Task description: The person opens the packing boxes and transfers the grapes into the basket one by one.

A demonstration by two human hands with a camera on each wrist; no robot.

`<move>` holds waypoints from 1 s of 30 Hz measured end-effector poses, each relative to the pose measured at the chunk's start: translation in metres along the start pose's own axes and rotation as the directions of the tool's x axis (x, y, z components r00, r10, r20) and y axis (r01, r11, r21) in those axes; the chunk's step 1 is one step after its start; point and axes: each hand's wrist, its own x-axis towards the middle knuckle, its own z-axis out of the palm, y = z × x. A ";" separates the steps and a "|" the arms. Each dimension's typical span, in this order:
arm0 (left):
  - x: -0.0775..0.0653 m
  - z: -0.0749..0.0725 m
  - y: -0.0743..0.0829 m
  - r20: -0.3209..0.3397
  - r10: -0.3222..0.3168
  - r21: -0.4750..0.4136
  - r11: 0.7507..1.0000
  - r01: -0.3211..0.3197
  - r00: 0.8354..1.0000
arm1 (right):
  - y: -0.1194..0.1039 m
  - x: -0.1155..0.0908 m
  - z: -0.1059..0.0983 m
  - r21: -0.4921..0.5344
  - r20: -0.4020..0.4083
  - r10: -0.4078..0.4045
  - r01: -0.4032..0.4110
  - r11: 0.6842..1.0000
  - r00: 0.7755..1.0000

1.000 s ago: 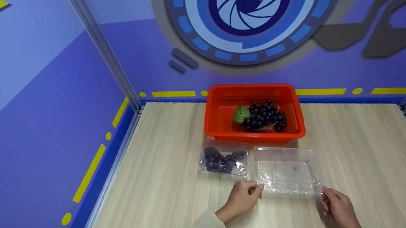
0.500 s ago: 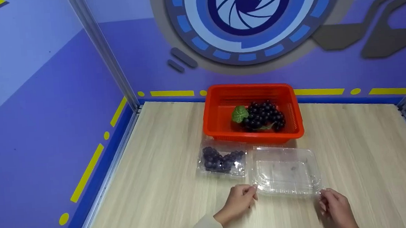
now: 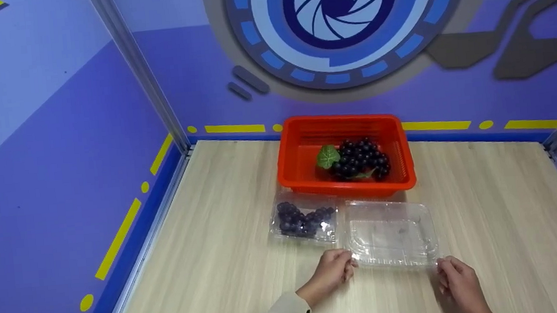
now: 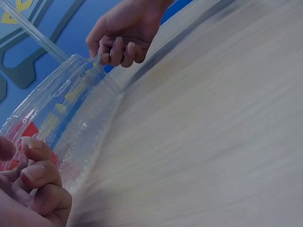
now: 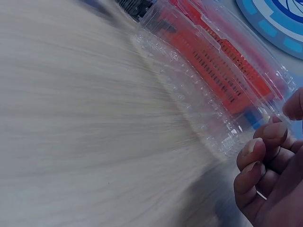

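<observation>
A clear plastic fruit box (image 3: 391, 237) with nothing visible inside stands near the middle of the table. My left hand (image 3: 327, 276) pinches its near left corner with thumb and curled fingers. At the near right corner, my right hand (image 3: 462, 284) pinches the rim; the left wrist view also shows this right hand (image 4: 125, 35) at the corner. Just left of that box sits another clear plastic box (image 3: 285, 236) with dark grapes (image 3: 299, 221) in it. In the right wrist view, the fruit box (image 5: 189, 90) lies beyond the curled fingers (image 5: 251, 153).
A red plastic basket (image 3: 301, 187) stands behind both boxes, against the blue back wall (image 3: 191, 78). It contains a bunch of black grapes (image 3: 359, 159) with a green leaf (image 3: 328, 156). A metal post (image 3: 139, 68) marks the left back corner of the wooden table (image 3: 204, 233).
The fruit box has shifted very slightly left. My left hand moved a little left and then back at its corner, its fingers now more curled. My right hand stays at its corner.
</observation>
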 end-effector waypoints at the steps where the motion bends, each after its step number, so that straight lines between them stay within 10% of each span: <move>1: 0.000 0.000 0.000 0.002 -0.009 -0.001 1.000 0.009 1.000 | 0.000 0.000 0.000 0.006 0.000 0.000 0.000 1.000 1.000; 30: 0.007 0.004 0.001 -0.064 0.013 0.075 0.997 -0.008 0.998 | 0.002 0.006 0.005 -0.003 -0.016 -0.038 0.038 0.999 0.999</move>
